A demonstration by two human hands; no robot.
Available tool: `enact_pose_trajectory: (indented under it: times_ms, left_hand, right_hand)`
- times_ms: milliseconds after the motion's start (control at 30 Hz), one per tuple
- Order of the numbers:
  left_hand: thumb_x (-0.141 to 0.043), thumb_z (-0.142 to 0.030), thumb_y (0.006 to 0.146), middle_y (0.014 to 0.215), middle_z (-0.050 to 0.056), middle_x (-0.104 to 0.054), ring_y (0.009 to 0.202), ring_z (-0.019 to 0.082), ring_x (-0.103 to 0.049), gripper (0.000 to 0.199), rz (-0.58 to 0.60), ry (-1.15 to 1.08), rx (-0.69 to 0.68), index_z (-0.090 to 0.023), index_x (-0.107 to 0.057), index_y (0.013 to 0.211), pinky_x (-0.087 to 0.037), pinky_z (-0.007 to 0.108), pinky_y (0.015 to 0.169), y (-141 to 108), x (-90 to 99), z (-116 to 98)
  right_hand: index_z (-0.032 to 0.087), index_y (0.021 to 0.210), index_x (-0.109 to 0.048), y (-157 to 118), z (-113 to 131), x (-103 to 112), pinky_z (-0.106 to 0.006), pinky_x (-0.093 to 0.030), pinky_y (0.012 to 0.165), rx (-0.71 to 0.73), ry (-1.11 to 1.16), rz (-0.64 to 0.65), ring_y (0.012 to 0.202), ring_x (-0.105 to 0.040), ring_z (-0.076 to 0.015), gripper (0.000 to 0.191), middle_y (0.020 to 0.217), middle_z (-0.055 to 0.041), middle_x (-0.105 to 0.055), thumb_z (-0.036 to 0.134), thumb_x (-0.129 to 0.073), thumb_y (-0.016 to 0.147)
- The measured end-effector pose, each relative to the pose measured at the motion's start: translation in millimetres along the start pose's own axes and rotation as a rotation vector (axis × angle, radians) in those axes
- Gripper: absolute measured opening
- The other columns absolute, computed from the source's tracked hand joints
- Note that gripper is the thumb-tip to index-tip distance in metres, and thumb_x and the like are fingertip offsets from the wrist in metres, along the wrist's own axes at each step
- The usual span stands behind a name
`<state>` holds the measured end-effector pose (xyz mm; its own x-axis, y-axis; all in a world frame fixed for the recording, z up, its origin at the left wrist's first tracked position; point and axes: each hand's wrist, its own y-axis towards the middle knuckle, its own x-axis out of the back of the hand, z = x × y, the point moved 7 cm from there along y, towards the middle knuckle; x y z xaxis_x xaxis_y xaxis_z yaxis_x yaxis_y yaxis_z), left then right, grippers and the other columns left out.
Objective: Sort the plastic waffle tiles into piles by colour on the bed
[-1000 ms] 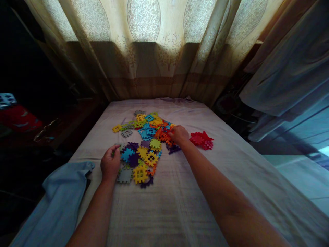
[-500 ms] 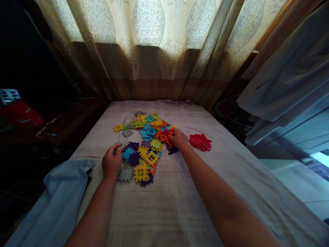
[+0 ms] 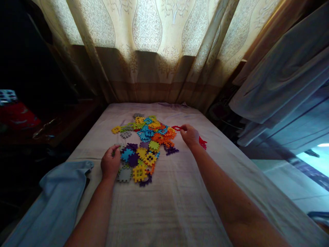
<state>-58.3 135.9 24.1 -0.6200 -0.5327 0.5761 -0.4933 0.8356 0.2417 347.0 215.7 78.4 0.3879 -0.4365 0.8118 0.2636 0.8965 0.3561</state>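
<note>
My right hand (image 3: 190,136) is closed, its fingertips pinching a red interlocking plastic tile (image 3: 176,128) just off the right side of the mixed heap. Partly hidden behind that wrist lies a group of red tiles (image 3: 203,143). Orange tiles (image 3: 164,138) and a purple tile (image 3: 171,150) are nearest on its left. At the heap's left edge rests my left hand (image 3: 111,164), fingers curled together; what they hold, if anything, is too small to make out. Beside it lie a blue tile (image 3: 126,155), a grey tile (image 3: 125,174) and a yellow window tile (image 3: 140,173).
The tiles lie on a bed or table covered with a pale sheet (image 3: 154,216). Light blue cloth (image 3: 59,195) hangs over the left edge. A patterned curtain (image 3: 146,72) closes off the far end, and garments (image 3: 269,82) hang at the right.
My right hand has moved right from the orange tiles, bringing a red tile out of the heap. My left hand has stayed in place. The view has shifted slightly.
</note>
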Motion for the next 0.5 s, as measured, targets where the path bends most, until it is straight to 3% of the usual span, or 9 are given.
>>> enact_pose_trajectory:
  times_ms: [100, 267, 500]
  left_hand:
    - [-0.052, -0.033, 0.082, 0.092, 0.004, -0.073, 0.079, 0.020, -0.064, 0.031, -0.015, -0.022, -0.008, -0.022, -0.073, 0.102, -0.049, 0.032, 0.076, -0.7, 1.1, -1.8]
    - [-0.052, -0.033, 0.082, 0.082, 0.002, -0.071, 0.073, 0.019, -0.062, 0.031, -0.011, -0.047, -0.032, -0.022, -0.073, 0.102, -0.049, 0.031, 0.073, -1.4, 0.9, -0.7]
    - [-0.051, -0.035, 0.080, 0.087, 0.004, -0.073, 0.077, 0.020, -0.065, 0.033, -0.033, -0.062, -0.031, -0.021, -0.073, 0.100, -0.049, 0.031, 0.073, -0.3, -1.6, 3.5]
  right_hand:
    - [0.019, 0.097, -0.073, -8.1, -16.9, 20.9, -0.030, -0.046, 0.082, 0.103, -0.202, -0.051, 0.096, -0.064, -0.0221, 0.025, 0.104, -0.0098, -0.072, 0.017, -0.051, 0.084]
    - [0.017, 0.096, -0.075, -29.2, -37.0, 22.5, -0.030, -0.045, 0.080, 0.144, -0.484, 0.139, 0.095, -0.063, -0.0235, 0.026, 0.102, -0.0126, -0.071, 0.024, -0.051, 0.088]
    - [0.022, 0.104, -0.075, -35.4, -21.0, 17.7, -0.033, -0.044, 0.091, 0.170, -0.464, 0.277, 0.112, -0.060, -0.0252, 0.027, 0.115, -0.0081, -0.071, 0.026, -0.055, 0.086]
